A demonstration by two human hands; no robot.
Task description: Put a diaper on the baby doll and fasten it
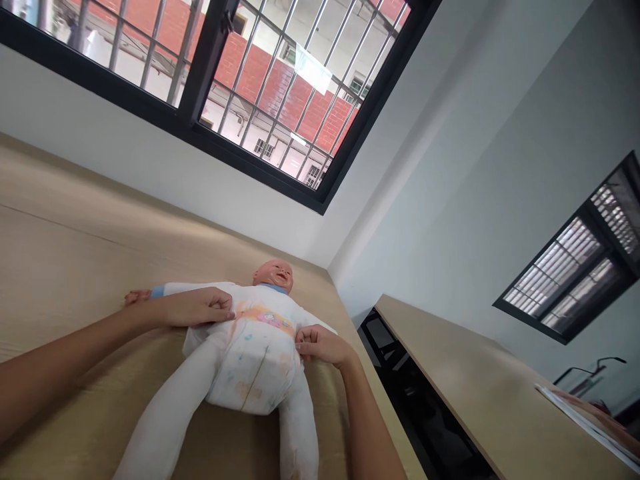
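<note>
A baby doll [270, 298] in a white suit with blue trim lies on its back, its head toward the window. Around its hips is a white diaper [255, 370] with an orange and pink patterned waistband. My left hand [207, 307] is closed at the diaper's left side, fingers curled against the waist edge. On the opposite side, my right hand [320, 343] pinches the diaper's edge beside the waistband. What exactly lies under the fingertips is partly hidden. The doll's legs stretch toward me, apart, and its arms spread outward.
The doll rests on a beige padded surface [65, 267] against the wall. A barred window [295, 87] is above. To the right, past a dark gap [415, 387], stands a wooden tabletop [480, 373] with papers [585, 420] on it.
</note>
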